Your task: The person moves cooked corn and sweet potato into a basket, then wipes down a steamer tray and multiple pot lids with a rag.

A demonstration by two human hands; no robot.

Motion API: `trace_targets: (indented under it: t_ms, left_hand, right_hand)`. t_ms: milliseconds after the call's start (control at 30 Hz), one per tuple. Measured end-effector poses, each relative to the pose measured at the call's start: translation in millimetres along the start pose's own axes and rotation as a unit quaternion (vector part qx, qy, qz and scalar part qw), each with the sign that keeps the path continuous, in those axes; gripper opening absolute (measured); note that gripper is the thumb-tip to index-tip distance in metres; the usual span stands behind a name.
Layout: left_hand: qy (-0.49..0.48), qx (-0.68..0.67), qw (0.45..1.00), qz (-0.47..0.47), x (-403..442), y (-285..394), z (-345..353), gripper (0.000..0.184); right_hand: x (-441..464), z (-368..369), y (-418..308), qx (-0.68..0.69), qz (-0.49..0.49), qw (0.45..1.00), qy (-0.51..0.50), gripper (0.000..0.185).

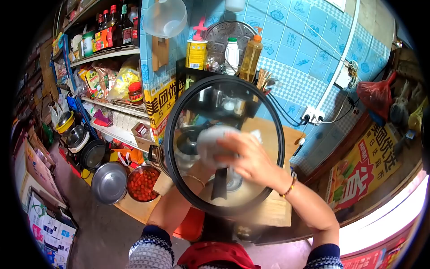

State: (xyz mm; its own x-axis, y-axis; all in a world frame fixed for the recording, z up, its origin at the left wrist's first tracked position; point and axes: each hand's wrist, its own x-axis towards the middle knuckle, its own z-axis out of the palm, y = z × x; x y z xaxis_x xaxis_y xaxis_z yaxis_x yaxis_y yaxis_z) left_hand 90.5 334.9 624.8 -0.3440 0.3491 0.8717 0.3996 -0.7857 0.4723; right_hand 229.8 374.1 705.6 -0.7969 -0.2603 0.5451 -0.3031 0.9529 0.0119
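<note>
A large round glass lid [281, 148] with a black rim is held up before me, over the counter. My right hand [244, 157] is on a grey cloth [212, 142], which lies against the glass near its middle; both are blurred by motion. My left forearm reaches up behind the lid, and my left hand [199, 172] shows only dimly through the glass, its fingers hidden. Through the glass a dark handle [219, 184] and part of a pan are visible.
A wooden board [280, 210] lies under the lid's right side. To the left are a bowl of red chopped pieces [143, 183] and an empty metal basin [109, 183]. Bottles, including an oil bottle [251, 58], stand behind; shelves [107, 56] rise at the left.
</note>
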Motion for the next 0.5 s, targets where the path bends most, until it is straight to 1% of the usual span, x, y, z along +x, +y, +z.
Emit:
trace_targets:
  t_ms: [33,67,100,167,200,267,300,333,400,433,467,500]
  left_hand:
    - [0.003,-0.089,0.987,-0.137,5.4,14.1,-2.3,0.034]
    - [0.006,-0.175,0.946,-0.273,10.1,28.3,-5.4,0.035]
    - [0.013,-0.257,0.878,-0.404,12.5,39.1,-7.7,0.036]
    - [0.024,-0.333,0.784,-0.524,14.7,41.9,-11.7,0.037]
    - [0.015,-0.265,0.830,-0.490,15.3,40.8,-13.5,0.039]
    - [-0.002,-0.339,0.776,-0.532,20.3,30.9,-21.5,0.044]
    - [-0.002,-0.340,0.776,-0.532,18.8,26.1,-20.1,0.044]
    - [0.021,-0.299,0.804,-0.514,17.2,22.2,-18.1,0.043]
    - [0.193,-0.273,0.789,-0.516,24.2,28.2,7.0,0.040]
    - [0.192,-0.272,0.786,-0.521,20.3,19.4,6.2,0.040]
    - [0.171,-0.258,0.804,-0.508,12.9,3.2,2.1,0.039]
    - [0.085,-0.293,0.780,-0.547,14.1,-9.4,-8.8,0.041]
  right_hand:
    - [8.5,-0.6,6.3,-0.043,0.026,0.998,0.024,0.045]
    - [7.8,-5.0,19.3,-0.074,0.010,0.997,0.019,0.048]
    - [6.1,-10.8,18.1,-0.084,0.029,0.995,0.044,0.050]
    - [-7.3,-9.8,14.0,-0.068,0.108,0.991,0.043,0.052]
    - [-14.8,-2.1,9.2,-0.065,0.111,0.991,0.041,0.052]
    - [-33.6,18.2,-4.7,-0.041,0.197,0.977,0.076,0.055]
    - [-40.4,25.9,-16.9,-0.015,0.235,0.970,0.059,0.061]
    - [-45.5,33.8,-30.4,-0.008,0.239,0.970,0.049,0.063]
    - [-41.5,41.7,-45.9,0.003,0.250,0.968,0.040,0.065]
    - [-36.6,42.6,-49.5,0.087,0.211,0.973,0.041,0.065]
    - [-30.2,41.9,-54.1,0.170,0.171,0.969,0.045,0.065]
    - [-18.6,38.5,-62.4,0.169,0.179,0.968,0.048,0.065]
